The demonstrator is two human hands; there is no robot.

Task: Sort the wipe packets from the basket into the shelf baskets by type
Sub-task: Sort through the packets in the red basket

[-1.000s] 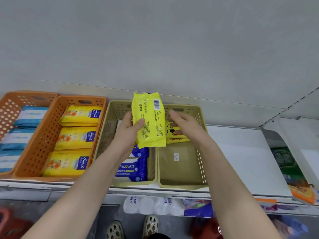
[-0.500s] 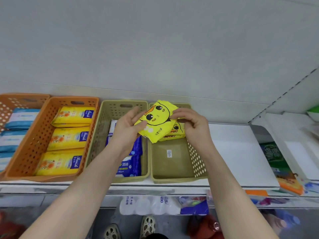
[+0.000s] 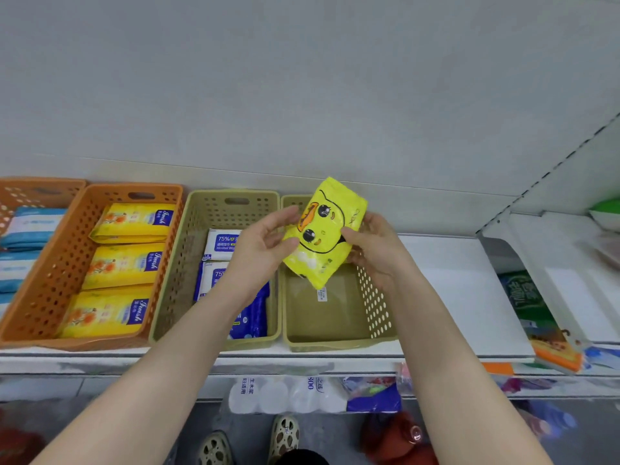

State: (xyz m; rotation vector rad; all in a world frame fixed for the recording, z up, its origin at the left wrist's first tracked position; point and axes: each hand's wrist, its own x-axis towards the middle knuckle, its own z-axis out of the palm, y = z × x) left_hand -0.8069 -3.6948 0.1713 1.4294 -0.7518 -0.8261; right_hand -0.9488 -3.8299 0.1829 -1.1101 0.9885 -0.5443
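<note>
You've got the yellow duck packet [image 3: 322, 234] face-up in 2 hands, tilted above the right beige basket [image 3: 375, 307]; your left hand [image 3: 265, 241] pinches its left edge, fingers loosely curled; your right hand [image 3: 372, 245] clasps the right side; alcohol wipes [image 3: 223, 245] lie in the neighbouring beige basket [image 3: 188, 263].

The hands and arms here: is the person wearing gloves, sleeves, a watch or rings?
Nothing shows on them. The left hand and right hand are bare, with no gloves, and no ring is visible. Both forearms are uncovered down to the bottom of the picture, with no sleeve, watch or bracelet in view. The nails look short and unpainted.
</note>
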